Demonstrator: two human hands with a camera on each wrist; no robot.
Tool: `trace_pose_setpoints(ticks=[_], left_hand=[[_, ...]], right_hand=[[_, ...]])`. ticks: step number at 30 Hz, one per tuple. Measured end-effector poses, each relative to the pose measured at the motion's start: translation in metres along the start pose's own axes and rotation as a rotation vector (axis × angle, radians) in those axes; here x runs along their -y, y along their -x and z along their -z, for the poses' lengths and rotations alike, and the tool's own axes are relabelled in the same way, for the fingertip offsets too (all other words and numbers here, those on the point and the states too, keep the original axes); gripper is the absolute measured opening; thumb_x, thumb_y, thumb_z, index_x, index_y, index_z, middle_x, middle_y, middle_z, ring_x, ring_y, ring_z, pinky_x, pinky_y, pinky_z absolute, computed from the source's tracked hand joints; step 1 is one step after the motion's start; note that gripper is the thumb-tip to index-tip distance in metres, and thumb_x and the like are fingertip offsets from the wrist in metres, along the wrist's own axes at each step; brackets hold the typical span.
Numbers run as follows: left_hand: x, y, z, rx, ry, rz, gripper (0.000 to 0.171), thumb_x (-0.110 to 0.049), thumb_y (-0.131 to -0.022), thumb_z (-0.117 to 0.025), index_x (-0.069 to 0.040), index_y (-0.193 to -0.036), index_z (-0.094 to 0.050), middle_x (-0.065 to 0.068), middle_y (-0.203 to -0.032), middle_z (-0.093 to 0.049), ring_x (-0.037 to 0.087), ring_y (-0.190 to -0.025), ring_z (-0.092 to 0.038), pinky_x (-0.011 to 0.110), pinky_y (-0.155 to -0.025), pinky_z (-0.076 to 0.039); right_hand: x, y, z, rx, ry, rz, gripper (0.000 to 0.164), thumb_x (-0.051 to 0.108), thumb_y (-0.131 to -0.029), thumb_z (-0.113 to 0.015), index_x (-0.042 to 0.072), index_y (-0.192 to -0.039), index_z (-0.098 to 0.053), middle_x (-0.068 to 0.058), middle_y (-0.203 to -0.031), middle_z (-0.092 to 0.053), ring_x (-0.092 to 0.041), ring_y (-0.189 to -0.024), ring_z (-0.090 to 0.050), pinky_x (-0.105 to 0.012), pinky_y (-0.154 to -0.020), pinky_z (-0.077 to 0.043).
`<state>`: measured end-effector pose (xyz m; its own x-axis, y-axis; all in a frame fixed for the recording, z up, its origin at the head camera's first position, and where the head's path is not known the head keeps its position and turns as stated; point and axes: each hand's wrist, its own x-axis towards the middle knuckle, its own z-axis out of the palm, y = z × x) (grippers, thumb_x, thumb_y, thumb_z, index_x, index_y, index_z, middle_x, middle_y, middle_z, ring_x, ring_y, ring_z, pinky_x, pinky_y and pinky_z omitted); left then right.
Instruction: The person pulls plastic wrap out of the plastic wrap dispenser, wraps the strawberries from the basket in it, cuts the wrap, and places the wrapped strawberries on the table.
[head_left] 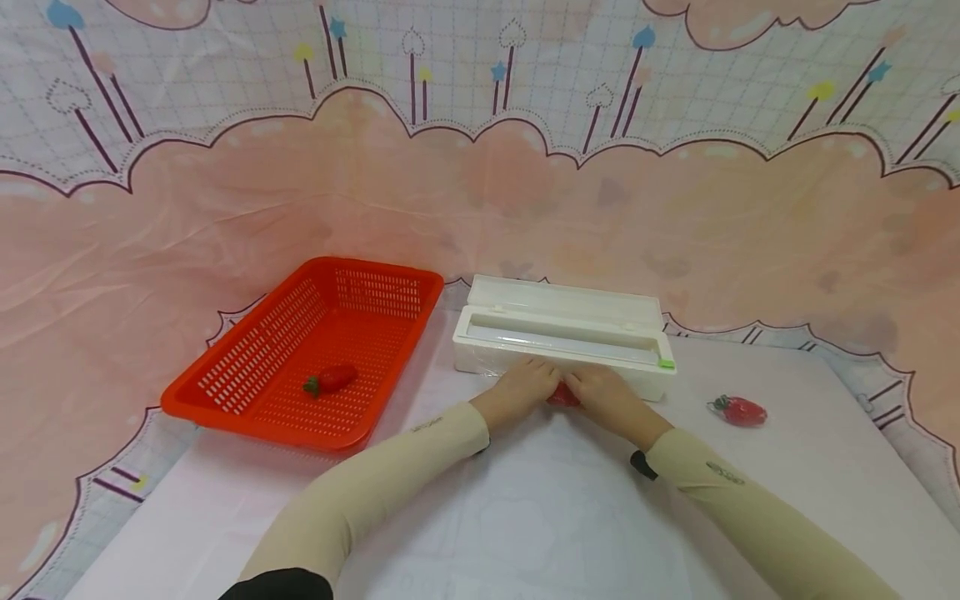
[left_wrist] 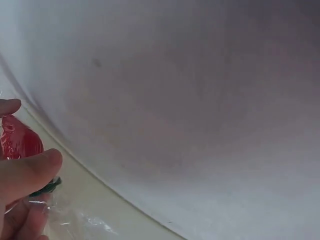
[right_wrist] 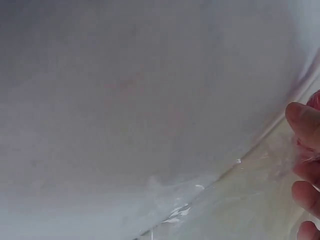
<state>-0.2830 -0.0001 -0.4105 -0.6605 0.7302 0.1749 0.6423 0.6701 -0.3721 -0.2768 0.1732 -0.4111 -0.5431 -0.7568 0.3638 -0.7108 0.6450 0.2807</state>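
Desk point(head_left: 540, 517), printed cloth point(head_left: 570, 217) behind.
Left: basket point(head_left: 255, 432) holding fruit point(head_left: 335, 379). Centre: open box point(head_left: 564, 319); left hand point(head_left: 523, 386), right hand point(head_left: 603, 398) clamped on film-covered fruit point(head_left: 563, 397).

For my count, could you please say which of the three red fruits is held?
The red, green-stemmed fruit between left hand and right hand; another lies in the orange plastic basket, the third farther right.

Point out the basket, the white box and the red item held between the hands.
Basket point(head_left: 367, 337): head view, bare floor.
White box point(head_left: 564, 302): head view, raised lid.
Red item point(left_wrist: 22, 141): left wrist view, visible red side.
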Motion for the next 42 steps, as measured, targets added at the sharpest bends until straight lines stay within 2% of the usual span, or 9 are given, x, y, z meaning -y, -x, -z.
trace_pose_setpoints(ticks=[4, 9, 12, 18, 22, 25, 31, 39, 42], left_hand=[[0.001, -0.002, -0.001, 0.018, -0.025, -0.017, 0.021, -0.015, -0.093, -0.054, -0.012, -0.113, -0.060, -0.001, -0.111, -0.064, 0.014, -0.109, -0.058, 0.027, -0.098, -0.043], [0.002, -0.001, -0.002, 0.002, -0.049, -0.038, 0.022, -0.015, -0.094, -0.052, -0.012, -0.114, -0.059, 0.000, -0.114, -0.064, 0.014, -0.112, -0.058, 0.027, -0.100, -0.042], [0.003, 0.001, -0.002, -0.012, -0.021, -0.044, 0.025, -0.014, -0.094, -0.050, -0.011, -0.118, -0.058, 0.001, -0.118, -0.063, 0.015, -0.114, -0.057, 0.028, -0.101, -0.042], [0.005, 0.008, 0.003, 0.002, 0.115, -0.017, 0.031, -0.012, -0.096, -0.046, -0.010, -0.126, -0.055, 0.002, -0.124, -0.060, 0.017, -0.119, -0.055, 0.030, -0.104, -0.039], [0.005, 0.012, 0.005, 0.030, 0.175, 0.021, 0.031, -0.013, -0.096, -0.046, -0.012, -0.127, -0.055, 0.002, -0.122, -0.061, 0.017, -0.118, -0.055, 0.030, -0.105, -0.038], [0.004, 0.014, 0.007, 0.035, 0.169, 0.039, 0.029, -0.014, -0.095, -0.049, -0.013, -0.123, -0.057, 0.001, -0.117, -0.063, 0.018, -0.114, -0.056, 0.031, -0.102, -0.040], [0.001, 0.016, 0.008, 0.024, 0.117, 0.065, 0.024, -0.017, -0.094, -0.052, -0.014, -0.117, -0.060, 0.001, -0.109, -0.062, 0.017, -0.105, -0.057, 0.031, -0.095, -0.043], [0.001, 0.012, 0.004, 0.027, 0.125, 0.083, 0.027, -0.022, -0.091, -0.058, -0.014, -0.117, -0.060, 0.001, -0.107, -0.061, 0.017, -0.103, -0.056, 0.031, -0.093, -0.044], [0.001, 0.012, 0.007, 0.029, 0.132, 0.090, 0.029, -0.026, -0.089, -0.062, -0.014, -0.116, -0.061, 0.001, -0.106, -0.061, 0.017, -0.102, -0.056, 0.030, -0.092, -0.044]], right_hand=[[0.000, -0.001, -0.002, 0.006, 0.033, 0.024, 0.023, 0.013, -0.073, -0.077, 0.004, -0.084, -0.059, -0.005, -0.077, -0.063, -0.020, -0.074, -0.062, -0.034, -0.070, -0.052], [-0.002, 0.000, -0.003, 0.021, 0.060, 0.047, 0.022, 0.010, -0.075, -0.075, 0.002, -0.093, -0.066, -0.005, -0.080, -0.065, -0.019, -0.077, -0.063, -0.032, -0.073, -0.053], [-0.003, 0.002, -0.003, 0.028, 0.034, 0.049, 0.027, 0.010, -0.076, -0.075, 0.000, -0.100, -0.067, -0.007, -0.089, -0.068, -0.021, -0.085, -0.065, -0.034, -0.080, -0.053], [-0.006, 0.011, 0.003, 0.061, -0.088, 0.006, 0.045, 0.012, -0.074, -0.077, 0.002, -0.116, -0.063, -0.011, -0.107, -0.067, -0.027, -0.100, -0.064, -0.040, -0.091, -0.050], [-0.006, 0.018, 0.007, 0.125, -0.111, -0.013, 0.045, 0.013, -0.076, -0.075, 0.002, -0.118, -0.062, -0.011, -0.111, -0.066, -0.028, -0.103, -0.063, -0.041, -0.093, -0.049], [-0.006, 0.022, 0.008, 0.146, -0.132, -0.028, 0.046, 0.016, -0.076, -0.076, 0.003, -0.118, -0.061, -0.011, -0.112, -0.066, -0.028, -0.103, -0.063, -0.041, -0.092, -0.050], [-0.008, 0.028, 0.011, 0.121, -0.170, -0.080, 0.045, 0.020, -0.074, -0.078, 0.002, -0.114, -0.064, -0.011, -0.108, -0.067, -0.028, -0.100, -0.064, -0.041, -0.089, -0.051], [-0.013, 0.032, 0.019, 0.058, -0.229, -0.112, 0.042, 0.020, -0.074, -0.079, 0.003, -0.109, -0.065, -0.009, -0.103, -0.068, -0.025, -0.095, -0.065, -0.041, -0.085, -0.052], [-0.017, 0.036, 0.027, 0.047, -0.263, -0.165, 0.042, 0.023, -0.075, -0.078, 0.003, -0.110, -0.065, -0.009, -0.103, -0.069, -0.026, -0.095, -0.065, -0.042, -0.085, -0.052]])
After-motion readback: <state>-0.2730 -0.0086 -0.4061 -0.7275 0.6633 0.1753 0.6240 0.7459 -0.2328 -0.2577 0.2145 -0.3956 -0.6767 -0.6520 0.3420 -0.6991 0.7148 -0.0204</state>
